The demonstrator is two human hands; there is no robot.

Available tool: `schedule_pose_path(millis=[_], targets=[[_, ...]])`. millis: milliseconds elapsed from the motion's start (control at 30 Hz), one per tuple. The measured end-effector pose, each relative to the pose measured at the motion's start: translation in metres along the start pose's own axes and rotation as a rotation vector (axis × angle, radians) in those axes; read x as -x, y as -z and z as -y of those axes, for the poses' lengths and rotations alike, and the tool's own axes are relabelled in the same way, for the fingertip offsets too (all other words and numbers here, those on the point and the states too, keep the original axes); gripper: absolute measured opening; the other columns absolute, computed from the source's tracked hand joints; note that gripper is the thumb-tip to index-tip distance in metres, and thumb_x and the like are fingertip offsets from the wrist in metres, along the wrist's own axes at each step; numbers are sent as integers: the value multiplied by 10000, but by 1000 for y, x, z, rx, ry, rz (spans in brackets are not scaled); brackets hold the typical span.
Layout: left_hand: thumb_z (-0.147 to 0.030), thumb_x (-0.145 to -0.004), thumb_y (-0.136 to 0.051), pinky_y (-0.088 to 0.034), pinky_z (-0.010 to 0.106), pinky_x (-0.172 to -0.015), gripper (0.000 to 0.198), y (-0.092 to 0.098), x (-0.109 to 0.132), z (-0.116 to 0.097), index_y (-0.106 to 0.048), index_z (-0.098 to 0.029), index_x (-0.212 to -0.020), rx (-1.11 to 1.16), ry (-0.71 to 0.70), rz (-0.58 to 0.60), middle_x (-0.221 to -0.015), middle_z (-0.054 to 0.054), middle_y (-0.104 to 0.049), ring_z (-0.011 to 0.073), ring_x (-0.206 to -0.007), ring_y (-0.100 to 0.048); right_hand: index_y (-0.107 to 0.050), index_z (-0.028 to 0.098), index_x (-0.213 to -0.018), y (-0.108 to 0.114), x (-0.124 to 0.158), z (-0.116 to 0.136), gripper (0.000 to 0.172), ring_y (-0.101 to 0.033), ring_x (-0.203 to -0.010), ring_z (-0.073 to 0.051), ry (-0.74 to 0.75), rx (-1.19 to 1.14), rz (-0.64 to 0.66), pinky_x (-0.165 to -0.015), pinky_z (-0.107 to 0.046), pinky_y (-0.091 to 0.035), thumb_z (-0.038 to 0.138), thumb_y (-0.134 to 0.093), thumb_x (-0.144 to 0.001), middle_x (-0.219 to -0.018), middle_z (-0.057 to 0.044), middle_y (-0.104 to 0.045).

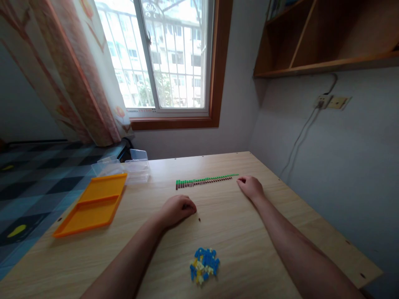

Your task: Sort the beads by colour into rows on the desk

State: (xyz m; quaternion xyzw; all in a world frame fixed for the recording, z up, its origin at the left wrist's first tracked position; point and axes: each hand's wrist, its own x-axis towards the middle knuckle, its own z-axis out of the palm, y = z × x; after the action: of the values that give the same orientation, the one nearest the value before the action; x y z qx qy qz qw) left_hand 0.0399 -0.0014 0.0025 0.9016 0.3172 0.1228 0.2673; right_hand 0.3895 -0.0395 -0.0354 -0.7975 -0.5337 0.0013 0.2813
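Two long rows of tiny building-block pieces run across the far middle of the table: a green row (205,179) behind and a dark brown row (204,182) in front. My right hand (250,187) rests at the right end of the brown row, its fingertips pinched together. Whatever they may hold is too small to name. My left hand (180,209) lies on the table with curled, closed fingers, their contents hidden. Just beside its fingertips is a single small brown piece (199,219). Nearer to me sits a loose pile of blue, yellow and cream pieces (205,265).
An orange divided tray (99,199) lies at the left of the wooden table (156,261). Behind it stand clear plastic boxes (137,170). A plaid-covered bed (18,195) adjoins on the left. A wall with a socket (322,101) and cord borders the right.
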Motion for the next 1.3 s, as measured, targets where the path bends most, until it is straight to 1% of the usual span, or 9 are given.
schedule_pose_path(millis=[100, 200, 300, 400, 533, 667, 900, 1133, 1300], targets=[[-246, -827, -624, -451, 276, -758, 154, -4, -1, -1, -776, -257, -850, -36, -2, -54, -865, 14, -710, 190, -835, -629, -793, 243, -915, -2, -2, -3, 260, -688, -839, -221, 1, -23, -4, -698, -277, -479, 364, -579, -833, -919, -60, -771], [-257, -839, -619, -453, 276, -765, 157, -7, -1, -1, -775, -253, -851, -46, -14, -76, -860, 18, -709, 190, -838, -627, -788, 241, -976, -1, -4, -8, 282, -687, -855, -202, 25, -54, -1, -745, -271, -488, 286, -542, -847, -968, -52, -768], [-270, -845, -616, -451, 269, -757, 161, -8, 0, -1, -776, -251, -856, -51, -18, -82, -856, 19, -709, 185, -834, -626, -794, 257, -933, 1, -4, -12, 267, -676, -916, -181, 83, -77, 21, -829, -252, -481, 221, -551, -828, -1016, -22, -758], [-270, -841, -623, -451, 267, -757, 154, -7, 0, -1, -776, -255, -854, -53, -13, -83, -856, 16, -711, 183, -832, -626, -794, 267, -908, 0, -4, -13, 242, -658, -967, -180, 130, -78, 37, -875, -251, -470, 229, -566, -835, -1038, -6, -747], [-263, -840, -626, -452, 269, -760, 151, -7, 0, -1, -776, -260, -856, -50, -16, -89, -858, 10, -711, 183, -836, -628, -784, 249, -999, -5, -5, -12, 271, -638, -974, -186, 154, -59, 43, -879, -264, -462, 213, -562, -847, -1056, -31, -732], [-271, -842, -628, -451, 270, -756, 152, -8, -1, 1, -778, -265, -859, -70, -11, -90, -845, 10, -704, 183, -829, -625, -758, 245, -1115, -11, -5, -5, 320, -582, -1033, -234, 182, 31, 28, -933, -319, -420, 226, -595, -841, -1079, -77, -699], [-251, -833, -628, -445, 269, -752, 152, -8, -1, 1, -776, -264, -859, -65, -6, -87, -850, 7, -704, 182, -837, -624, -715, 255, -1208, -13, -6, -3, 373, -548, -1032, -232, 182, 108, 20, -929, -306, -391, 231, -576, -863, -1125, -84, -656], [-249, -825, -625, -448, 269, -748, 157, -7, -1, -3, -779, -261, -853, -71, 12, -81, -837, 13, -697, 182, -824, -616, -716, 286, -1202, -13, -4, -2, 363, -540, -1055, -236, 168, 139, 39, -924, -316, -383, 250, -558, -877, -1152, -74, -649], [-231, -818, -615, -449, 262, -751, 170, -6, -1, -3, -780, -259, -850, -73, 10, -69, -844, 11, -702, 181, -825, -619, -688, 268, -1248, -12, -4, 1, 384, -541, -1049, -238, 200, 175, 67, -906, -315, -387, 266, -536, -895, -1140, -86, -650]])
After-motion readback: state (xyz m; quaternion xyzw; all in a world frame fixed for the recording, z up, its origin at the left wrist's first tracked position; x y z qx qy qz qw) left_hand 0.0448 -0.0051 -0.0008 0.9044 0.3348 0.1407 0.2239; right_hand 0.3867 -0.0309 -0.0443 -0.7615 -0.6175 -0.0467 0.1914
